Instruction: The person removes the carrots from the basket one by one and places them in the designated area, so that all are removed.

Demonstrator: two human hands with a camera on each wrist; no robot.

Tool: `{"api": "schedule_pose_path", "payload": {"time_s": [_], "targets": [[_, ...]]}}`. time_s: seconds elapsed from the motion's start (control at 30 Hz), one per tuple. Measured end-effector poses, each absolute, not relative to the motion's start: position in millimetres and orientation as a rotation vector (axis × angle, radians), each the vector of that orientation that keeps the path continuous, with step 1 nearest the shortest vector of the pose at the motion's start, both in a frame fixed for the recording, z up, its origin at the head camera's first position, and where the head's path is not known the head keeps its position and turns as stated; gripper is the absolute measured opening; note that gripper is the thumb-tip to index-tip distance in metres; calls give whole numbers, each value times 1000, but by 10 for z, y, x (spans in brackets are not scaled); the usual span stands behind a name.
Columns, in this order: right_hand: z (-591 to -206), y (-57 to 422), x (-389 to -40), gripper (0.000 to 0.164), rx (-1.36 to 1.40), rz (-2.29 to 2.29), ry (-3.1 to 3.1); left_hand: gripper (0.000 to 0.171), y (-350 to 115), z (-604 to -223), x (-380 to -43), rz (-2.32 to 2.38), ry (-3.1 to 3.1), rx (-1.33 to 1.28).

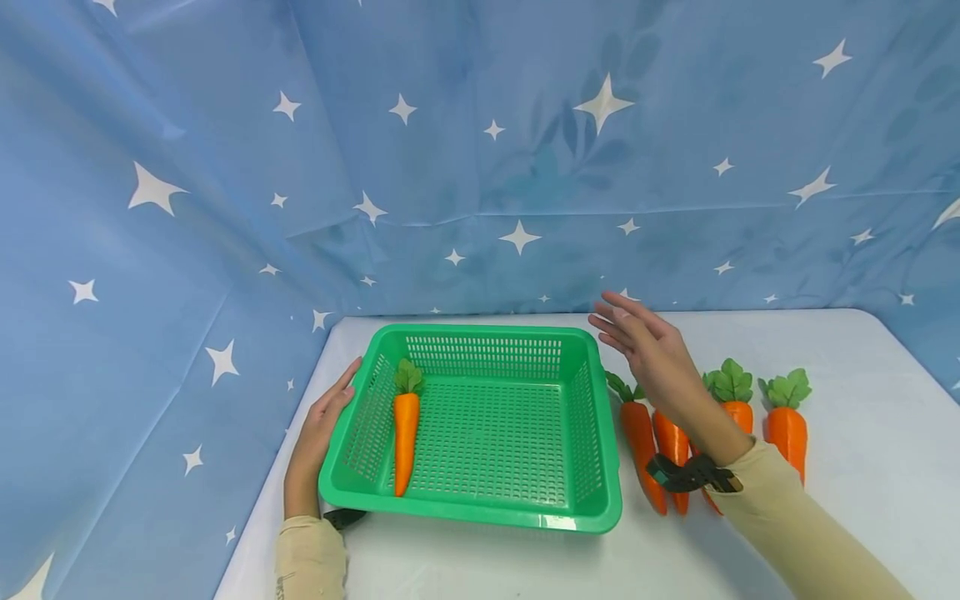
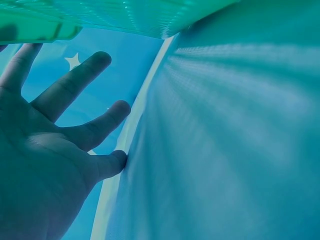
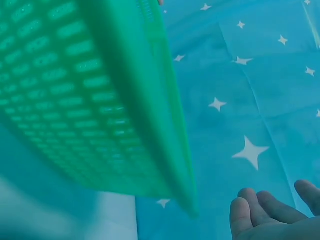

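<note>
A green plastic basket (image 1: 487, 518) with slotted walls stands on the white table, with one orange carrot (image 1: 406, 442) with a leafy top lying along its left side. My left hand (image 1: 318, 437) rests against the basket's left rim, fingers extended; in the left wrist view the fingers (image 2: 95, 132) are spread below the rim. Off the basket's back right corner, my right hand (image 1: 652, 354) is raised with nothing in it, its fingers fairly straight. Several carrots (image 1: 641, 450) lie right of the basket, partly hidden by my right forearm.
A blue curtain (image 1: 525, 167) with white stars hangs behind and to the left of the white table (image 1: 862, 400). The rightmost carrot (image 1: 786, 433) lies a little apart from the others. Both wrists carry black straps (image 1: 690, 473).
</note>
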State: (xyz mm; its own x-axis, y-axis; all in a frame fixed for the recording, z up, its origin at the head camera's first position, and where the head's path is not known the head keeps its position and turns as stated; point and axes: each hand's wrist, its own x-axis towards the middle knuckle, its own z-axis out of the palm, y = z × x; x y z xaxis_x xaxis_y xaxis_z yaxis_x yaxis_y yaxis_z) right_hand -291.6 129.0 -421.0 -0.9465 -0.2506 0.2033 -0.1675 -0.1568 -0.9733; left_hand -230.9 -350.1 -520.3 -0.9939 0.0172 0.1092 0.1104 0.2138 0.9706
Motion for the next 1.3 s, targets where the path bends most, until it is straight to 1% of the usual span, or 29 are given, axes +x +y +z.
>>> {"api": "schedule_pose_path", "payload": {"time_s": [0.17, 0.67, 1.03, 1.3], "targets": [[-4159, 1161, -2947, 63, -516, -2294, 1968, 51, -3498, -5192, -2300, -1923, -2384, -126], [-4133, 667, -3005, 53, -539, -2161, 2011, 51, -3493, -5204, -2314, -1957, -2367, -124], [-4208, 310, -3040, 52, -580, -2126, 1976, 51, -3507, -5202, -2314, -1935, -2376, -132], [-4251, 55, -3041, 56, -614, -2084, 1930, 51, -3504, -5195, -2316, -1932, -2387, -121]]}}
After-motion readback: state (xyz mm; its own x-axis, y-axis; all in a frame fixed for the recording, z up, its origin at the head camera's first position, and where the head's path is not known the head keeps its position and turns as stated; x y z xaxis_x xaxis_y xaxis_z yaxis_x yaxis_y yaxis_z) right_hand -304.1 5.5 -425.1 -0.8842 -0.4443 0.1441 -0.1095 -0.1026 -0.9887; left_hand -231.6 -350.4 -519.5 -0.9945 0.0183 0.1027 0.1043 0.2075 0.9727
